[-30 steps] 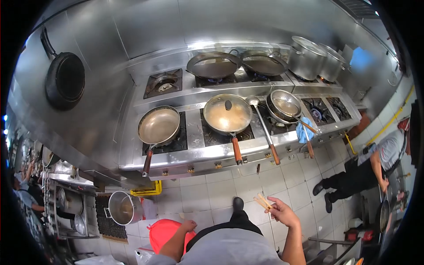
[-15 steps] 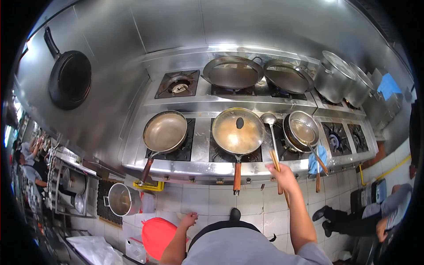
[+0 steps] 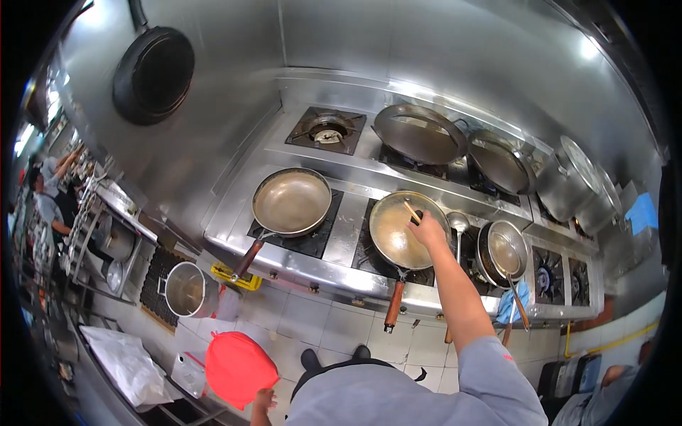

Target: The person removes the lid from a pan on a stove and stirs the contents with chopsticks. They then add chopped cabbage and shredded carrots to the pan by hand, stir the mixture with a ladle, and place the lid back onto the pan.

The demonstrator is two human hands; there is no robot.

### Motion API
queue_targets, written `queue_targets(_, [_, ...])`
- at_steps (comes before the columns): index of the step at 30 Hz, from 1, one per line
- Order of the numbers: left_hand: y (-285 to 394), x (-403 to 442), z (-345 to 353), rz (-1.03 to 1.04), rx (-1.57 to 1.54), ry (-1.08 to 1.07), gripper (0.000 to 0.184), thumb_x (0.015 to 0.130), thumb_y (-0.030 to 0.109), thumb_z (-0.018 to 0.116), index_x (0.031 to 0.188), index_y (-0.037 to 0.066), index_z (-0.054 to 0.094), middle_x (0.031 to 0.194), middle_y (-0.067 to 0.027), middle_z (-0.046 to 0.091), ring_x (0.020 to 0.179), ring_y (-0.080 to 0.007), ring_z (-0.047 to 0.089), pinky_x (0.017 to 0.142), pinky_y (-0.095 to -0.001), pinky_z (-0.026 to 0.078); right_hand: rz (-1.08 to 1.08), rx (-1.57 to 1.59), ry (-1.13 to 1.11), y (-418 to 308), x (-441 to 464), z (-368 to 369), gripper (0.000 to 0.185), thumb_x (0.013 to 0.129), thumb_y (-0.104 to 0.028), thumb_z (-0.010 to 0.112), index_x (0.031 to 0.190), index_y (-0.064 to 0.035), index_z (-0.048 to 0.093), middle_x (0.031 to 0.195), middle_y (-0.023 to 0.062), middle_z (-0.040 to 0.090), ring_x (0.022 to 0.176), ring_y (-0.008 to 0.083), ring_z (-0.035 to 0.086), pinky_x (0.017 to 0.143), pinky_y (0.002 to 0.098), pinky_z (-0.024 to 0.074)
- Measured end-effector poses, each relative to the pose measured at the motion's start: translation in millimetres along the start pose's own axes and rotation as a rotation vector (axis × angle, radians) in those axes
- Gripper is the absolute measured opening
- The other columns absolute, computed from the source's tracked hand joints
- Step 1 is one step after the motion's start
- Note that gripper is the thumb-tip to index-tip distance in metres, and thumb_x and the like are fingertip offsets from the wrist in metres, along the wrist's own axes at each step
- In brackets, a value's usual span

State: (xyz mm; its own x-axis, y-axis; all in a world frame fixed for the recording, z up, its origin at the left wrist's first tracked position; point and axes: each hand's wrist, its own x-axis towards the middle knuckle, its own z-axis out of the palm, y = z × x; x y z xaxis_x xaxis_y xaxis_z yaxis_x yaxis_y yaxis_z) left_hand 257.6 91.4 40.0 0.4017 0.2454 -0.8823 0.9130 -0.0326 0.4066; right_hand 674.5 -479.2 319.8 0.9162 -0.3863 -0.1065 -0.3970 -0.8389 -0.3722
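My right hand [image 3: 429,231] reaches over the middle pan and is closed on the black knob of a glass lid [image 3: 393,245]. Wooden chopsticks [image 3: 410,209] stick out past its fingers. Under the lid, the wooden-handled pan [image 3: 396,302] sits on a front burner with something pale brown inside. Just right of it rests a metal ladle [image 3: 458,226]. Low in the view, my left hand [image 3: 264,399] hangs beside a red round seat [image 3: 240,370], fingers loosely bent and holding nothing visible; I cannot tell whether it touches the seat.
A second frying pan [image 3: 292,201] stands on the left front burner. Two large woks [image 3: 419,135] and tall pots [image 3: 566,181] line the back. Strainers [image 3: 506,248] sit at the right. A metal bucket [image 3: 186,291] is on the floor; another person [image 3: 604,397] is at lower right.
My right hand has moved up and left from beside the ladle handle onto the lid's knob, bringing the chopsticks. My left hand is lower, near the red seat. The view has tilted and shifted.
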Motion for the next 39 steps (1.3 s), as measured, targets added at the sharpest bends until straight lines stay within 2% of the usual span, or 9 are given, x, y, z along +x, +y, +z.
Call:
queue_targets(7, [-27.1, -8.5, -16.4, -0.065, -0.019, -0.003, 0.024, 0.083, 0.020, 0.050, 0.102, 0.006, 0.050, 0.076, -0.0091, 0.059, 0.048, -0.0209, 0.057, 0.040, -0.0327, 0.046, 0.091, -0.051, 0.039, -11.0, 20.9, 20.3, 0.061, 0.071, -0.037, 0.066, 0.117, -0.0026, 0.045, 0.100, 0.0211, 0.062, 0.096, 0.0346, 0.059, 0.082, 0.0439, 0.0467])
queue_targets(11, [-0.6, 13.4, -19.8, 0.032, -0.060, -0.018, 0.022, 0.085, 0.020, 0.049, 0.102, 0.006, 0.051, 0.077, -0.0085, 0.059, 0.047, -0.0189, 0.056, 0.041, -0.0306, 0.046, 0.084, -0.054, 0.067, -10.4, 24.5, 10.0, 0.058, 0.069, -0.033, 0.066, 0.115, -0.0030, 0.048, 0.099, 0.0215, 0.062, 0.095, 0.0340, 0.060, 0.082, 0.0420, 0.0469])
queue_targets(14, [20.8, 30.7, -24.0, 0.107, -0.087, -0.008, 0.023, 0.088, 0.020, 0.049, 0.105, 0.006, 0.051, 0.076, -0.0080, 0.059, 0.047, -0.0175, 0.055, 0.041, -0.0289, 0.045, 0.000, -0.002, 0.144, -20.7, 29.9, -7.0, 0.047, 0.067, -0.030, 0.064, 0.104, -0.0021, 0.055, 0.098, 0.0206, 0.062, 0.094, 0.0346, 0.060, 0.081, 0.0418, 0.0468])
queue_targets(19, [47.7, 54.2, -39.8, 0.193, -0.153, -0.030, 0.025, 0.088, 0.021, 0.050, 0.107, 0.005, 0.052, 0.080, -0.0090, 0.061, 0.048, -0.0172, 0.055, 0.041, -0.0283, 0.045, -0.164, 0.033, 0.198, -86.0, 38.9, -59.3, 0.049, 0.063, -0.034, 0.067, 0.095, 0.0029, 0.058, 0.091, 0.0233, 0.063, 0.089, 0.0327, 0.062, 0.078, 0.0383, 0.0468])
queue_targets(24, [45.3, 58.8, -60.4, 0.181, -0.114, -0.056, 0.028, 0.090, 0.023, 0.047, 0.113, 0.007, 0.048, 0.084, -0.0098, 0.061, 0.052, -0.0186, 0.057, 0.044, -0.0293, 0.048, -0.263, -0.043, 0.213, -177.4, 36.0, -78.5, 0.054, 0.063, -0.036, 0.069, 0.098, 0.0037, 0.058, 0.092, 0.0233, 0.063, 0.089, 0.0335, 0.061, 0.078, 0.0378, 0.0469])
queue_targets(27, [27.2, 55.5, -75.2, 0.146, -0.165, -0.018, 0.028, 0.089, 0.023, 0.049, 0.111, 0.006, 0.050, 0.084, -0.0100, 0.061, 0.053, -0.0186, 0.058, 0.044, -0.0295, 0.047, -0.314, -0.073, 0.167, -230.8, 27.7, -58.7, 0.052, 0.065, -0.035, 0.068, 0.102, -0.0011, 0.058, 0.098, 0.0205, 0.062, 0.093, 0.0323, 0.060, 0.081, 0.0393, 0.0462])
queue_targets(32, [-18.7, 46.7, -101.6, 0.065, -0.256, 0.045, 0.029, 0.088, 0.023, 0.051, 0.109, 0.004, 0.051, 0.082, -0.0100, 0.061, 0.052, -0.0185, 0.058, 0.043, -0.0303, 0.048, -0.435, -0.061, 0.089, -291.7, 19.8, 18.1, 0.046, 0.068, -0.031, 0.068, 0.105, -0.0047, 0.057, 0.097, 0.0181, 0.063, 0.094, 0.0322, 0.060, 0.081, 0.0400, 0.0462])
queue_targets(35, [-52.7, 42.0, -118.7, 0.012, -0.287, 0.076, 0.027, 0.088, 0.024, 0.051, 0.109, 0.006, 0.051, 0.081, -0.0097, 0.060, 0.050, -0.0195, 0.057, 0.043, -0.0318, 0.048, -0.403, -0.108, -0.047, -317.1, 17.0, 65.2, 0.044, 0.072, -0.027, 0.065, 0.110, -0.0094, 0.052, 0.101, 0.0163, 0.062, 0.096, 0.0319, 0.059, 0.082, 0.0414, 0.0469])
queue_targets(39, [-81.9, 18.9, -135.5, -0.082, -0.391, 0.127, 0.024, 0.088, 0.025, 0.050, 0.106, 0.008, 0.051, 0.079, -0.0094, 0.060, 0.048, -0.0213, 0.057, 0.041, -0.0327, 0.047, -0.418, -0.136, -0.022, -339.8, 22.1, 117.7, 0.048, 0.071, -0.026, 0.064, 0.114, -0.0100, 0.050, 0.101, 0.0166, 0.062, 0.097, 0.0331, 0.059, 0.082, 0.0428, 0.0467])
